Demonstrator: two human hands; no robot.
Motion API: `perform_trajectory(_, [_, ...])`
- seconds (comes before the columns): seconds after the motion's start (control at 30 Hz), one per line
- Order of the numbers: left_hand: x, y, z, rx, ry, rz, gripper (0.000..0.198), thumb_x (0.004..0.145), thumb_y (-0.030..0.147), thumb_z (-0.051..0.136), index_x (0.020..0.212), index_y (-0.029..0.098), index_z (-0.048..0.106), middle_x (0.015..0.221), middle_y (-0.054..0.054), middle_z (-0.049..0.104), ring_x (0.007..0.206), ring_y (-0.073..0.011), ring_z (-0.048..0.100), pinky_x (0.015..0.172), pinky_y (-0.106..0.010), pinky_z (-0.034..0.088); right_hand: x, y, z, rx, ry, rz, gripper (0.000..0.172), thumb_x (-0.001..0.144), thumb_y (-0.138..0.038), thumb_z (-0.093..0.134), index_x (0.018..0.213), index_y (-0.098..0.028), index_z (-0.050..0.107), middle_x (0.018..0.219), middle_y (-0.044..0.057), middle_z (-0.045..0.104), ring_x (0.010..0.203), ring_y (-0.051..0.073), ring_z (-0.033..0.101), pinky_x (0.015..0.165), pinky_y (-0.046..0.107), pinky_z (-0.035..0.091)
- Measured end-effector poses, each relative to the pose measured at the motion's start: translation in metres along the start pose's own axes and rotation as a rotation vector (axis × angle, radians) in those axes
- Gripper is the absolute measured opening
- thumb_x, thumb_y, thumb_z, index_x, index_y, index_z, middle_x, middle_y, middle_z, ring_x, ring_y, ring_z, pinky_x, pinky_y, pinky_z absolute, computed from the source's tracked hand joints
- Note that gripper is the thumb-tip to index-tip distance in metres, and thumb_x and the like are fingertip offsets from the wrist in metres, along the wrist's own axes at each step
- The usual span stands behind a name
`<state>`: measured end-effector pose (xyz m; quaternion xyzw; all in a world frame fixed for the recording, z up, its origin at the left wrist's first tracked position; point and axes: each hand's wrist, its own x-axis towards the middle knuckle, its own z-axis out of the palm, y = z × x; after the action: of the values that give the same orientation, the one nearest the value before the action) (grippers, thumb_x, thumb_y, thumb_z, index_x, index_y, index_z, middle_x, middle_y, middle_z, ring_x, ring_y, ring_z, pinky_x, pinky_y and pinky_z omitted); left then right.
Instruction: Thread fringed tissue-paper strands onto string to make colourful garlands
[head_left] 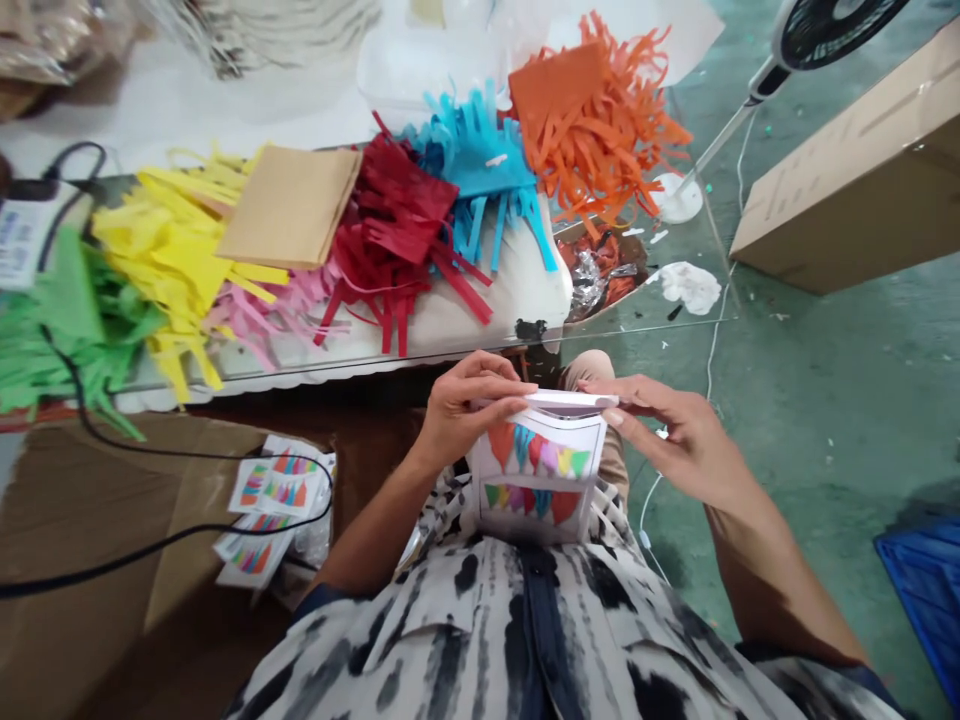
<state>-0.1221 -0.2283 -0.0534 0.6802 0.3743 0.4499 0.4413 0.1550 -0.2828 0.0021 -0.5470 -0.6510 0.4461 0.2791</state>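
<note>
Shirt point(525, 640) under card point(537, 480) (pinched) between 2 hands' fingers point(487, 385).

One head-worn camera is looking forward and down, sitting close above the left hand point(466, 408) and right hand point(679, 437), facing the glass tabletop point(637, 325).

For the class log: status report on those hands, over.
Left hand and right hand pinching printed paper at top edge. Black cable off left, not touching.
</note>
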Motion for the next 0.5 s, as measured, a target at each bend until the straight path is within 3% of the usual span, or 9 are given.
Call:
perform_trajectory(0.1, [0.004,0.004,-0.002,0.084,-0.054,0.053,0.016,0.093,0.033,0.081,0.105,0.024,0.086,0.102,-0.007,0.078,0.091,-0.0155,0.074,0.080,-0.025,0.060,-0.001,0.004,0.000,-0.015,0.013,0.010,0.032,0.107,-0.040,0.057,0.131,-0.030,0.076,0.131,0.004,0.079,0.117,0.023,0.076,0.101,0.036,0.061])
perform_trajectory(0.17, [0.010,0.009,-0.004,0.199,-0.137,0.148,0.016,0.096,0.033,0.078,0.106,0.023,0.084,0.103,-0.006,0.081,0.097,-0.0170,0.077,0.094,-0.030,0.061,0.000,0.005,-0.001,-0.018,0.019,0.006,0.033,0.107,-0.040,0.056,0.131,-0.030,0.077,0.131,0.003,0.079,0.117,0.023,0.076,0.101,0.036,0.061])
perform_trajectory(0.23, [0.018,0.015,-0.005,0.337,-0.234,0.251,0.020,0.097,0.037,0.076,0.111,0.024,0.081,0.105,-0.005,0.083,0.107,-0.0203,0.078,0.114,-0.040,0.054,0.001,0.004,-0.002,-0.022,0.030,-0.003,0.032,0.107,-0.039,0.057,0.131,-0.032,0.078,0.131,0.002,0.079,0.117,0.023,0.077,0.101,0.037,0.061])
perform_trajectory(0.3, [0.025,0.020,-0.005,0.433,-0.328,0.332,0.031,0.096,0.045,0.076,0.121,0.026,0.079,0.110,-0.005,0.083,0.111,-0.0221,0.077,0.122,-0.046,0.048,0.001,0.002,-0.001,-0.027,0.036,-0.017,0.032,0.107,-0.038,0.058,0.131,-0.032,0.078,0.130,0.002,0.080,0.118,0.024,0.076,0.103,0.039,0.061])
perform_trajectory(0.4, [0.030,0.022,-0.003,0.427,-0.390,0.387,0.038,0.099,0.043,0.072,0.134,0.027,0.074,0.119,-0.007,0.082,0.105,-0.0181,0.079,0.100,-0.030,0.060,-0.001,0.001,0.005,0.017,0.052,-0.031,0.035,0.106,-0.037,0.059,0.138,-0.032,0.073,0.136,0.003,0.077,0.124,0.025,0.074,0.107,0.042,0.060])
perform_trajectory(0.5, [0.028,0.015,-0.001,0.382,-0.337,0.411,0.033,0.101,0.035,0.071,0.132,0.026,0.075,0.115,-0.006,0.082,0.098,-0.0150,0.079,0.081,-0.020,0.060,-0.004,0.003,0.016,0.122,0.088,0.015,0.058,0.098,-0.041,0.074,0.153,-0.033,0.059,0.150,0.006,0.068,0.124,0.025,0.073,0.104,0.044,0.062])
